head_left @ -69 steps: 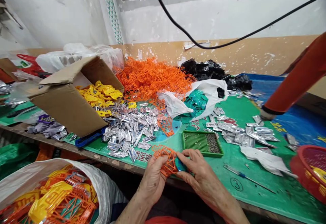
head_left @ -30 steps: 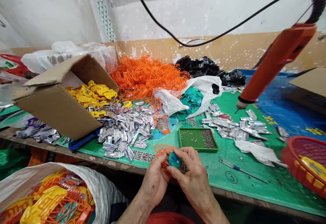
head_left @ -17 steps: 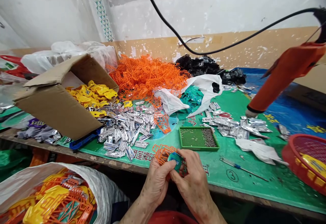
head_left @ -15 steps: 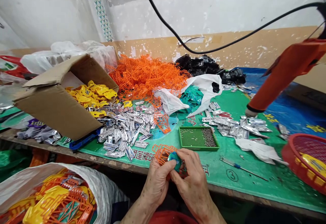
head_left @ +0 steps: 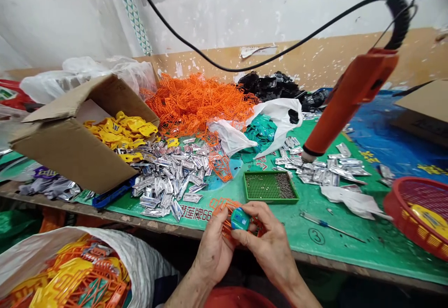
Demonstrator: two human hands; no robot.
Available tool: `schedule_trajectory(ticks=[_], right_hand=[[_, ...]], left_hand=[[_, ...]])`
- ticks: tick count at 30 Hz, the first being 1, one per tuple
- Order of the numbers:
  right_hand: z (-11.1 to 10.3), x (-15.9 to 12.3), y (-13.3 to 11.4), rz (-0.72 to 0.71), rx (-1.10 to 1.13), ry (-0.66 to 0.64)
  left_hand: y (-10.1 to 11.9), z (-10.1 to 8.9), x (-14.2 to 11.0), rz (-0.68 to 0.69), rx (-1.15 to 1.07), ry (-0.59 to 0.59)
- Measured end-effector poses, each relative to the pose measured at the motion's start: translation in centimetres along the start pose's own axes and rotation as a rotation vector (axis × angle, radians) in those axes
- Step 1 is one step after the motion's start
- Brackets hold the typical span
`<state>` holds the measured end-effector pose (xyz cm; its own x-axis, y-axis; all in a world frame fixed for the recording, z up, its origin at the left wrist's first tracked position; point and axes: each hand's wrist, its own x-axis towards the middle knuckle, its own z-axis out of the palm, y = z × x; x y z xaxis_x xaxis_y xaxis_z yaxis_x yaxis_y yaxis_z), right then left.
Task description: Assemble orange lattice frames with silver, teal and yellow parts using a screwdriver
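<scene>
Close together at the table's front edge, both my hands are closed on one small assembly. My left hand [head_left: 214, 247] grips an orange plastic frame [head_left: 224, 204] by its side. My right hand [head_left: 268, 235] pinches a teal plastic piece [head_left: 240, 219] with a blue patch, which lies against the orange frame. Fingers hide part of both pieces. Just beyond the hands sits a green tray [head_left: 271, 187] with many small screws at its right side. An orange electric screwdriver [head_left: 345, 102] hangs over the silver pieces on the right.
A cardboard box [head_left: 70, 149] of yellow parts lies tipped on the left, near silver pieces [head_left: 171, 172]. Orange frames [head_left: 199, 105] are heaped behind. A white bag [head_left: 231, 137] holds teal parts. At right are a hand screwdriver [head_left: 332, 227] and red basket [head_left: 413, 219]. A sack [head_left: 140, 256] stands below left.
The teal piece now shows more of its face as my left thumb has moved off it. The hanging electric screwdriver has swung left in the view, which has also shifted slightly.
</scene>
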<state>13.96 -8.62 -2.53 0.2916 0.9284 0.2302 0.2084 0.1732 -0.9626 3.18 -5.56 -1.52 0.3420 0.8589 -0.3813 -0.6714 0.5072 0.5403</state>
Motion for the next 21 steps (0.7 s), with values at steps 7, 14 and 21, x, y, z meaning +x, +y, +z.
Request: schedule_trajectory(ticks=[7, 14, 21], right_hand=[[0.1, 0.4, -0.4, -0.044, -0.027, -0.022], [0.6, -1.2, -0.5, -0.274, -0.336, -0.005], [-6.2, 0.9, -2.2, -0.292, -0.394, -0.002]], left_hand=[[0.1, -0.1, -0.2, 0.009, 0.061, -0.052], [0.1, -0.3, -0.4, 0.013, 0.247, -0.086], [0.8, -0.1, -0.4, 0.022, 0.37, -0.027]])
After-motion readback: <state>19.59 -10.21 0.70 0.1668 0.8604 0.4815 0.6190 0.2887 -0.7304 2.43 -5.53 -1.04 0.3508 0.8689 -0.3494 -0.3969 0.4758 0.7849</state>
